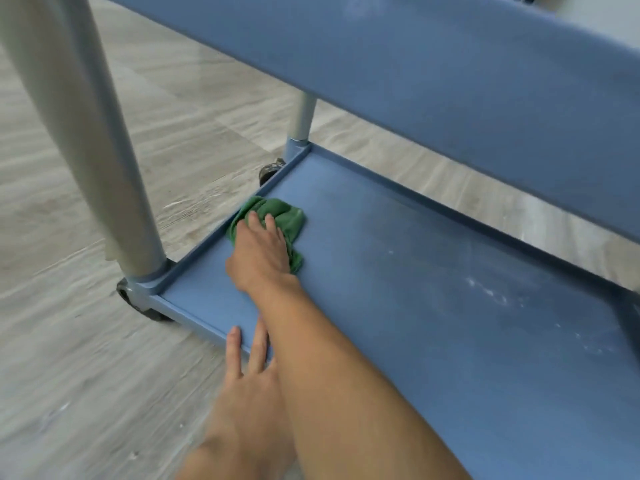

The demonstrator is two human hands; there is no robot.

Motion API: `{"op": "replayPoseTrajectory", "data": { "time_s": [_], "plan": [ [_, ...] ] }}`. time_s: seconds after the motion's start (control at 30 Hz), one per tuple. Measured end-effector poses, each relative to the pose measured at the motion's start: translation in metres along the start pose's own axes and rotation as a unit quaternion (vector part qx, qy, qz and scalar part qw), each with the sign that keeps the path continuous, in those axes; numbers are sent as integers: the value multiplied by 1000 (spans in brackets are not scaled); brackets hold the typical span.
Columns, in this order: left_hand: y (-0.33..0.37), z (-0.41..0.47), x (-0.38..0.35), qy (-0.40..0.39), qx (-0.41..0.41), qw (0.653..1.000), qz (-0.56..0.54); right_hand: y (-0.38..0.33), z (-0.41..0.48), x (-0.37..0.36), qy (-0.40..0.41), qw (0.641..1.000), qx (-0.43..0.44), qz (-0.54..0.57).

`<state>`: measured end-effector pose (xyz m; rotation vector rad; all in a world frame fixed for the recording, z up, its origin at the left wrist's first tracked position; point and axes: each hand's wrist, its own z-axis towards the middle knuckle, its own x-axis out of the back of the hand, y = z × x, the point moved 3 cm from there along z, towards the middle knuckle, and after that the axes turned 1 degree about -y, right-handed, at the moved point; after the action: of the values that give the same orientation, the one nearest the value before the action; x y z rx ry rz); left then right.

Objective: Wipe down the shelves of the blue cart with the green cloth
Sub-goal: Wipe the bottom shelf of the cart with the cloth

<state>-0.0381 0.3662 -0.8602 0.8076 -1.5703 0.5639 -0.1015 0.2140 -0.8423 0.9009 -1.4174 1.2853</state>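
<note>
Both hands flat: right hand (259,254) atop green cloth (281,211), left hand (246,372) on shelf rim (207,325).

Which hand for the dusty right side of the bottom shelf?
Right, likely: the right hand presses the green cloth on the bottom shelf; the left hand only rests on its front rim.

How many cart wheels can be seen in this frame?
2. One wheel sits under the bottom shelf's near-left corner; the other wheel is under its far-left corner, beyond the green cloth. Any right-side wheels are out of view.
</note>
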Motion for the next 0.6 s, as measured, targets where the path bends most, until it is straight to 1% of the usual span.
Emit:
{"op": "replayPoseTrajectory", "data": {
  "time_s": [0.07,0.1,0.13,0.2,0.23,0.3,0.33,0.43,0.5,0.6],
  "plan": [
    [-5,0,-9,-53,29,998,35,-7,7,-6,15,1000,10,-3],
    [-6,-1,-9,-56,36,997,30,-6,8,-8,20,1000,10,-3],
    [-5,-2,-6,-43,26,999,9,-2,8,-10,20,1000,17,-3],
    [2,-4,4,-47,-19,996,-68,7,8,-7,17,999,49,0],
    [3,-6,3,-11,-26,997,-75,16,7,-5,15,998,59,0],
    [5,-9,-3,-4,-21,998,-59,41,4,1,14,998,61,-4],
    [6,-10,-2,-18,-5,997,-73,57,1,5,11,999,52,-11],
    [5,-7,-13,-15,30,999,-33,118,-14,17,23,999,-5,-36],
    [2,-7,-15,-4,42,998,-35,161,-34,26,33,997,-45,-44],
    [2,-7,-15,-3,48,999,-20,227,-75,41,21,994,-96,-49]
  ]
}}
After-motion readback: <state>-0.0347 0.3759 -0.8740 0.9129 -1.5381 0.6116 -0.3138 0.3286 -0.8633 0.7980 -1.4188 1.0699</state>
